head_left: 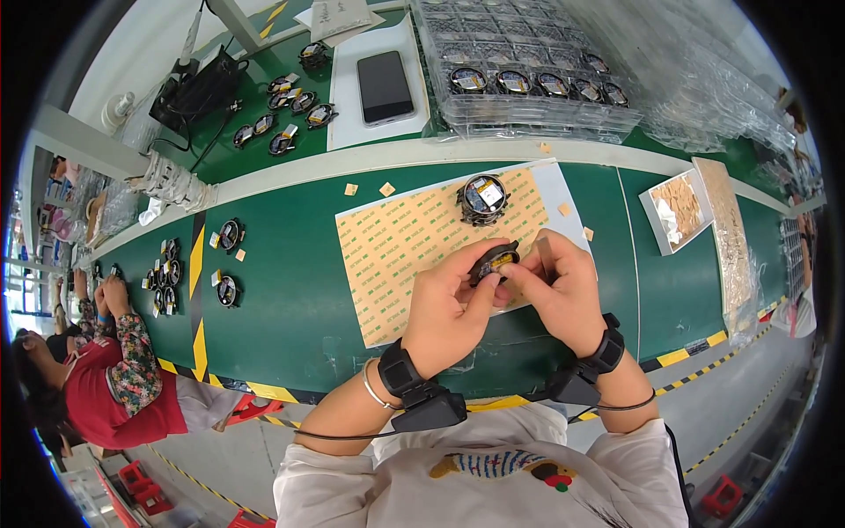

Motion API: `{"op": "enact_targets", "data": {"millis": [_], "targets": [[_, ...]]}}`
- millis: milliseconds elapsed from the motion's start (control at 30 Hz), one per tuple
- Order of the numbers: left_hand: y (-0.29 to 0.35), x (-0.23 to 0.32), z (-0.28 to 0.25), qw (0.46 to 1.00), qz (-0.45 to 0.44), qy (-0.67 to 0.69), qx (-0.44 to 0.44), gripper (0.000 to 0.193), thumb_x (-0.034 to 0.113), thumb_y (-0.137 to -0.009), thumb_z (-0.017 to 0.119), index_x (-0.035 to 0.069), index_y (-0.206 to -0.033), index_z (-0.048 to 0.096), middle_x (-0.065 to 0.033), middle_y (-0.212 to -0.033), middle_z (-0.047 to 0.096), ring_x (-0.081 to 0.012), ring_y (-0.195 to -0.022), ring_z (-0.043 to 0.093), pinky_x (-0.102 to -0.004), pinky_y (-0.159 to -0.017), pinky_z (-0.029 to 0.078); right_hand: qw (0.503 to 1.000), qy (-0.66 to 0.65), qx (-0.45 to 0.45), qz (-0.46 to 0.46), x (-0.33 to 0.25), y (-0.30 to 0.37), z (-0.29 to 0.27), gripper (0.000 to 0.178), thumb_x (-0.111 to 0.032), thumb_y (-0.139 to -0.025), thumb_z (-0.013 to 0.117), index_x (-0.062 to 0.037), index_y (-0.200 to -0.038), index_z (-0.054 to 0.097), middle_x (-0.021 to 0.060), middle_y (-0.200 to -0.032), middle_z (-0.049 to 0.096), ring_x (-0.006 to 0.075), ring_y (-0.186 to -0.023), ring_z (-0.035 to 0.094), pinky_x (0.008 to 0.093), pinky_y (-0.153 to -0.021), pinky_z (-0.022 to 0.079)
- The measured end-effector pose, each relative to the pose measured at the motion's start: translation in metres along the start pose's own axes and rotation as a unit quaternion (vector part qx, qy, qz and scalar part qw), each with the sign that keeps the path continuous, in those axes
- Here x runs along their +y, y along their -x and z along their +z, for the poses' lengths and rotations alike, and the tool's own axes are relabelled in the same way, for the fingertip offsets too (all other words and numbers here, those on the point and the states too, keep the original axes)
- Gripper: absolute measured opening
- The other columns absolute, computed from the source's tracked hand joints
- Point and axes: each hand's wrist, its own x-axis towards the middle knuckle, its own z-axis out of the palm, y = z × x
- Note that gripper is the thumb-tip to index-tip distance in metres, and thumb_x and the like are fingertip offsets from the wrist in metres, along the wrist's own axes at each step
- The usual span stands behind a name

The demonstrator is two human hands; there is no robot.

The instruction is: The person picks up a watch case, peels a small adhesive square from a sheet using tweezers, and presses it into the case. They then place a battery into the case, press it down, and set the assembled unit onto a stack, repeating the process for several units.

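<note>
Green surface (pixel 651 290) under both hands, white rail (pixel 396 165) across it beyond them. Clear tray (pixel 537 110) of round modules past the rail. Tan sheet (pixel 387 264) beneath the hands.

Left hand (pixel 451 299): curled, thumb and fingers clamped on the rim of one module (pixel 495 261), which is tilted and off the sheet. Right hand (pixel 559 286): thumb and fingertip pinched in at the module's face, a thin strip (pixel 547 257) between its fingers; what sits under the fingertip is hidden. Box (pixel 651 226) well right of the hands. Stack (pixel 482 199) of modules just ahead of them; loose modules (pixel 165 275) far left. Paper squares (pixel 563 209) scattered ahead.

Risks, my read: rim grip is narrow, so a hard push from the right could slip the module out. Strip could scratch its face if it swings. A forward reach could knock the stack.

Room: striped near edge (pixel 502 404) is just body-side of the hands; a drop there could reach the floor. Bare surface right, up to the box; more left of the sheet. Tight ahead.
</note>
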Motion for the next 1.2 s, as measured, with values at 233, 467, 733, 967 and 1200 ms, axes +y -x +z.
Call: {"op": "enact_targets", "data": {"millis": [233,467,733,967,1200], "targets": [[0.003,0.007,-0.007,0.997,-0.070,0.023,-0.028,0.030,0.000,-0.088,0.050,0.000,-0.118,0.049,-0.0079,-0.096,0.061,-0.0108,-0.075,0.061,-0.0228,-0.065,0.052,0.974,-0.214,-0.049,0.056,0.005,-0.001,0.003,0.013,-0.001,-0.080,0.063,-0.0014,-0.090,0.054,-0.0023,-0.076,0.053,0.0029,-0.067,0.049,0.0184,-0.055,0.040],[0.001,0.009,-0.019,0.968,-0.028,-0.208,-0.135,0.021,0.008,-0.085,0.056,0.000,-0.104,0.055,-0.0058,-0.078,0.062,-0.0094,-0.062,0.055,-0.0237,-0.056,0.045,0.961,-0.232,-0.115,0.093,0.011,0.004,0.004,0.015,-0.001,-0.081,0.062,-0.0017,-0.095,0.055,-0.0026,-0.078,0.054,0.0016,-0.071,0.049,0.0178,-0.060,0.041],[-0.003,-0.005,-0.016,0.940,0.036,-0.330,-0.083,0.022,0.010,-0.082,0.060,0.001,-0.102,0.057,-0.0092,-0.064,0.056,-0.0112,-0.057,0.054,-0.0275,-0.054,0.043,0.968,-0.158,-0.173,0.086,0.008,-0.012,0.004,0.015,-0.003,-0.082,0.062,0.0005,-0.096,0.056,-0.0024,-0.078,0.056,0.0022,-0.071,0.050,0.0180,-0.060,0.041],[0.006,0.047,-0.054,0.928,-0.005,-0.371,-0.017,0.029,0.025,-0.081,0.065,0.004,-0.100,0.059,-0.0098,-0.064,0.060,-0.0222,-0.056,0.059,-0.0323,-0.055,0.046,0.996,-0.082,-0.041,-0.006,0.000,-0.038,-0.009,0.015,-0.006,-0.081,0.064,-0.0013,-0.093,0.056,-0.0035,-0.072,0.053,0.0027,-0.066,0.047,0.0186,-0.060,0.040],[0.075,0.041,-0.206,0.815,0.011,-0.491,0.308,0.022,0.016,-0.086,0.059,0.002,-0.103,0.059,-0.0085,-0.075,0.063,-0.0143,-0.067,0.059,-0.0276,-0.061,0.046,0.996,-0.055,-0.063,0.033,0.013,-0.085,0.002,0.025,-0.012,-0.081,0.066,-0.0018,-0.102,0.056,-0.0037,-0.068,0.052,0.0033,-0.060,0.044,0.0198,-0.053,0.034]]}}
